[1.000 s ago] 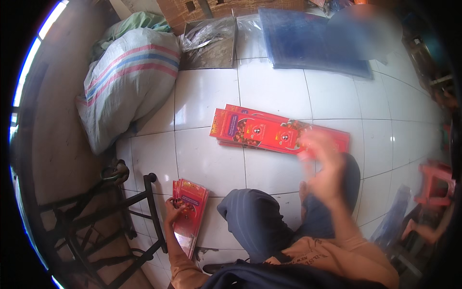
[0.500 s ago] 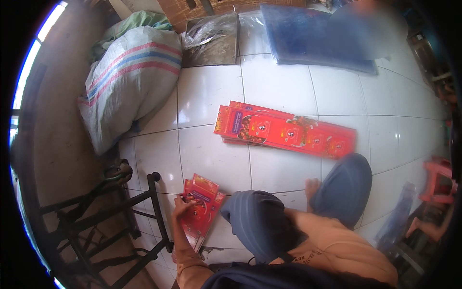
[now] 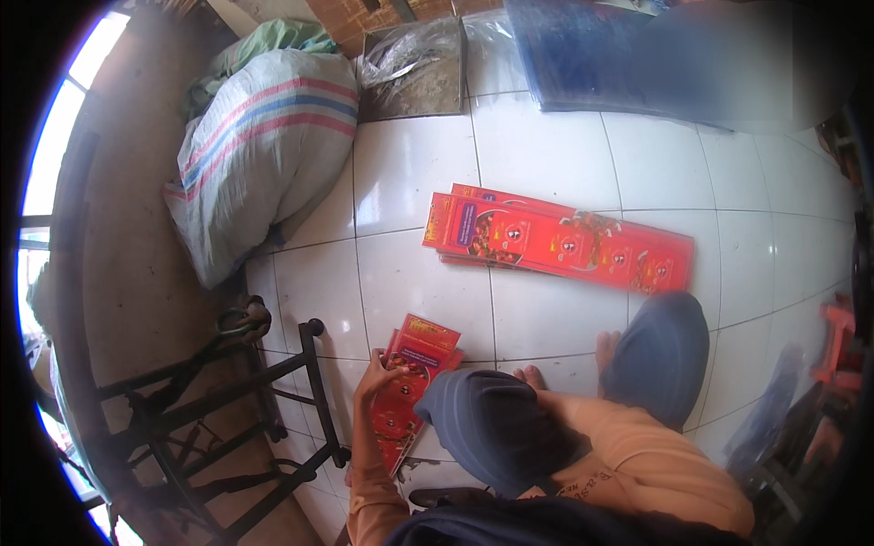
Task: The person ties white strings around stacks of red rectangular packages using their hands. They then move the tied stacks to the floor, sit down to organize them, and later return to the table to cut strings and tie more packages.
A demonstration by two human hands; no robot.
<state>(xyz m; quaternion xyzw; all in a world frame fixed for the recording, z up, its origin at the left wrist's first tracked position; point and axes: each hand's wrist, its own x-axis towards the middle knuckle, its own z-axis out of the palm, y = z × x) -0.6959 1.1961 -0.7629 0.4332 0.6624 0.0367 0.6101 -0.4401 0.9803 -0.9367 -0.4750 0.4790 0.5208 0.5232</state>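
The white tiled floor (image 3: 546, 155) fills most of the view, its joints bending toward the rim. At the far left a big woven sack (image 3: 259, 155) with pink and blue stripes leans against a rough grey wall (image 3: 127, 255), with a green sack (image 3: 273, 36) behind it. At the far right a dark blue plastic sheet (image 3: 637, 55) lies flat on the tiles, and just left of it sits a grey tray (image 3: 414, 73) under clear plastic. A black metal frame (image 3: 228, 409) stands at the near left, beside the wall.

In the middle of the floor lies a long stack of flat red cartons (image 3: 560, 241), printed in bright colours, slanting from far left to near right. The person sits on the floor with knees bent, in blue-grey trousers and an orange top; bare toes show between the knees.

At the near left, between the metal frame and the left knee, a smaller bundle of red cartons (image 3: 410, 382) rests with its far end on the tiles. The left hand (image 3: 375, 375) lies on the left edge of this bundle, fingers curled over it, the grip closed on the cartons. The right hand is hidden behind the right knee, so its grip cannot be told.
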